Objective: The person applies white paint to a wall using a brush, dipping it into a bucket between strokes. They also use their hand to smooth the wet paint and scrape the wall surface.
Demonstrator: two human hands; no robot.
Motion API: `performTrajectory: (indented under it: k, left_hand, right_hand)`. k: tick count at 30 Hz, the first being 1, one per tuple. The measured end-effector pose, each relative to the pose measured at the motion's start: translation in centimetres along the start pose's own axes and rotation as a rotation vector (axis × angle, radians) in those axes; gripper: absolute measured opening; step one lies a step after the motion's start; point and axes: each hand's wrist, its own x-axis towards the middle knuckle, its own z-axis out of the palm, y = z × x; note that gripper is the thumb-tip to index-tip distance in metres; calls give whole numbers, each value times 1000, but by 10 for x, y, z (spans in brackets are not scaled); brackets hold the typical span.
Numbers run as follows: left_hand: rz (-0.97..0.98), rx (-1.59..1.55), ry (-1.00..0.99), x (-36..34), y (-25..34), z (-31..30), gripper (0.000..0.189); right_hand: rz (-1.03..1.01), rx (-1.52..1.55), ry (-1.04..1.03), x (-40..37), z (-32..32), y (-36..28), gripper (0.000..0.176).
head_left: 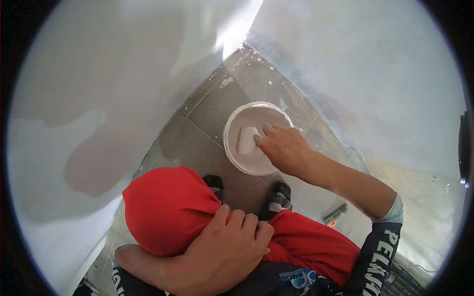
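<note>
A white bucket [230,153] stands on the tiled floor near the wall corner. My right hand [286,150] reaches over its right rim, with closed fingers at a wide, pale paintbrush [248,140]. The brush has a tan edge on its left side and is inside the bucket; my hand hides its grip. White liquid or residue coats the bucket's inside. My left hand [227,251] lies across my lap on the red trousers [165,209], fingers slightly bent over the creased cloth and holding no tool.
Two pale walls [118,89] meet in a corner beyond the bucket. White splatters dot the grey floor tiles [207,130]. My dark shoes [279,197] are close to the bucket. A scraper-like tool [335,214] with an orange spot lies on the floor at the right.
</note>
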Motion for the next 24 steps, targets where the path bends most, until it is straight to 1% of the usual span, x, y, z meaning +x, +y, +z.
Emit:
performTrajectory:
  k: [2, 5, 7, 14, 21, 23, 24]
  left_hand:
    - [15, 11, 19, -3, -3, 3, 39]
    - [9, 1, 28, -9, -5, 8, 40]
    - [18, -13, 20, -8, -4, 0, 40]
    - [6, -27, 44, -14, -7, 11, 38]
    - [29, -21, 36, -9, -7, 1, 38]
    - [32, -25, 40, -9, -7, 1, 38]
    - [34, -28, 44, -9, -7, 1, 38]
  right_hand:
    - [-38, -6, 87, 8, 13, 1, 12]
    - [-27, 9, 23, 18, 25, 0, 13]
    - [-21, 12, 27, 23, 30, 1, 14]
    - [-10, -23, 36, 32, 50, 5, 12]
    - [11, 4, 17, 36, 58, 8, 13]
    - [18, -19, -94, 38, 57, 8, 18]
    - [19, -18, -93, 37, 59, 8, 18]
